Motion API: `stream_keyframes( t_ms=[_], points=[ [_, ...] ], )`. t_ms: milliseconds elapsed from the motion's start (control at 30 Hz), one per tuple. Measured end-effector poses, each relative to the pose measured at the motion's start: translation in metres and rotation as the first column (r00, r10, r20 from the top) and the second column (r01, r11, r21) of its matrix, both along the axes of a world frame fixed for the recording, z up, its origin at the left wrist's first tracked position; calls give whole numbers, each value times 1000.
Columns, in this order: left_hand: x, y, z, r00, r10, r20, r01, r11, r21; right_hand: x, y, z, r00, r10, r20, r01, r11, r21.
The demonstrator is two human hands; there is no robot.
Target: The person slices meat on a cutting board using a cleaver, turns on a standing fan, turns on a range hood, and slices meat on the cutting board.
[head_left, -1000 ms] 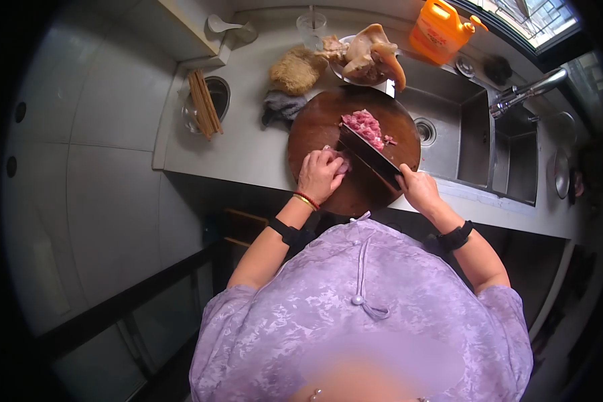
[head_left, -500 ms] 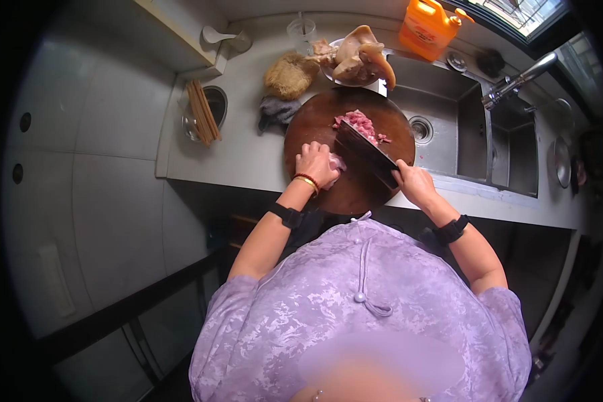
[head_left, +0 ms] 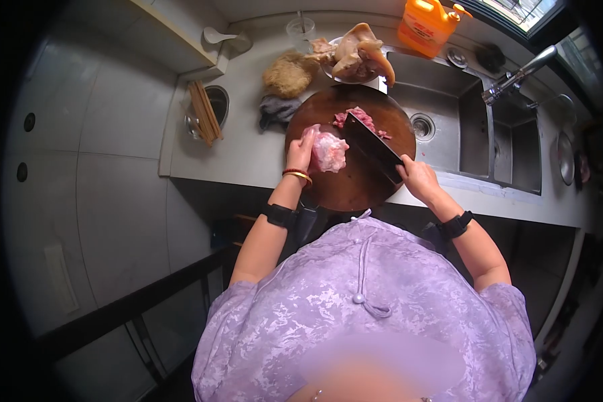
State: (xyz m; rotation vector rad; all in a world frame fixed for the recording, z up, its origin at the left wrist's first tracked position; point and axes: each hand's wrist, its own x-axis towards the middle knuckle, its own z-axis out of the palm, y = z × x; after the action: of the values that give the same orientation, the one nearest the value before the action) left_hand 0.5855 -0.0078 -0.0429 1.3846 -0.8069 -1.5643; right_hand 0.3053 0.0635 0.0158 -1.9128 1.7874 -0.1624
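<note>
My left hand (head_left: 300, 154) grips a pale pink chunk of raw meat (head_left: 329, 153) by its left side, over the left part of a round wooden cutting board (head_left: 345, 191). In my right hand (head_left: 419, 177) is the handle of a cleaver (head_left: 375, 147). Its wide dark blade slants up and left across the board. Beyond the blade, along its far edge, lies a small heap of chopped raw meat (head_left: 363, 119). The blade hides part of that heap. A gap of bare board separates the held chunk from the cleaver.
A bowl of large pale meat pieces (head_left: 358, 57) stands behind the board. To the right is a steel double sink (head_left: 442, 94) with a faucet (head_left: 519, 77). A tan fibrous clump (head_left: 289, 75), a grey cloth (head_left: 278, 110), chopsticks (head_left: 204, 114) and an orange jug (head_left: 429, 27) surround the work area.
My left hand has turned and lifted the meat chunk, so more of its pale side shows. The cleaver has shifted only slightly, staying in my right hand.
</note>
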Motion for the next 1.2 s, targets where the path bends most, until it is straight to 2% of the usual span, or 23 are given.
stream_keyframes(
  t_ms=[67,133,233,267,300,333,367,400,433,467,533,600,667,767,833,900,933,1000,1133,1167,1200],
  points=[
    [-2,22,2,965,33,261,-103,960,260,1,-1,0,1000,0,9,-1,1000,6],
    [2,36,0,932,-25,362,-96,944,314,1,0,-1,999,-1,-49,1,1000,11],
    [13,57,3,902,-117,416,-45,932,360,0,-1,1,1000,-15,-4,15,999,45],
    [17,61,7,742,-152,653,83,987,135,1,-2,0,1000,-13,-3,13,999,45],
    [19,62,13,531,-102,841,268,962,-53,0,-2,0,1000,-11,-3,11,999,32],
    [18,59,25,532,-105,840,270,962,-50,0,-1,-1,1000,-9,-5,9,1000,22],
    [16,55,38,431,12,902,481,843,-241,-1,0,-1,1000,-7,-9,7,1000,27],
    [15,50,47,355,163,920,671,642,-372,0,0,0,1000,4,-15,-3,1000,11],
    [14,42,49,306,133,943,789,518,-330,1,-1,0,1000,15,-19,-15,1000,-9],
    [11,38,47,307,134,942,787,521,-330,2,-2,0,1000,19,-20,-19,1000,-9],
    [-2,32,36,298,214,930,906,245,-346,2,1,-1,995,58,-80,-60,998,-23],
    [-6,29,18,270,212,939,919,234,-317,7,7,2,991,70,-111,-75,996,-39],
    [-8,27,12,249,174,953,914,284,-291,10,14,5,987,80,-142,-89,995,-53],
    [-10,27,3,295,170,940,903,273,-332,19,29,17,965,202,-166,-226,964,-138],
    [-11,26,-1,312,173,934,903,253,-348,28,34,17,957,204,-206,-226,970,-91],
    [-11,28,-2,229,222,948,898,328,-294,38,35,15,944,207,-256,-225,974,-40],
    [-10,27,-8,230,223,947,896,331,-295,45,31,13,943,211,-257,-229,973,-40],
    [-10,26,-24,309,194,931,863,355,-361,60,18,6,959,216,-184,-232,970,-75],
    [-12,26,-1,303,262,916,849,363,-384,75,-6,0,949,217,-227,-235,971,-53],
    [-12,25,3,318,197,928,856,362,-370,69,-6,6,951,210,-226,-213,977,9],
    [-12,24,5,335,130,933,859,365,-359,56,-1,4,956,197,-218,-205,979,-13]
  ],
)
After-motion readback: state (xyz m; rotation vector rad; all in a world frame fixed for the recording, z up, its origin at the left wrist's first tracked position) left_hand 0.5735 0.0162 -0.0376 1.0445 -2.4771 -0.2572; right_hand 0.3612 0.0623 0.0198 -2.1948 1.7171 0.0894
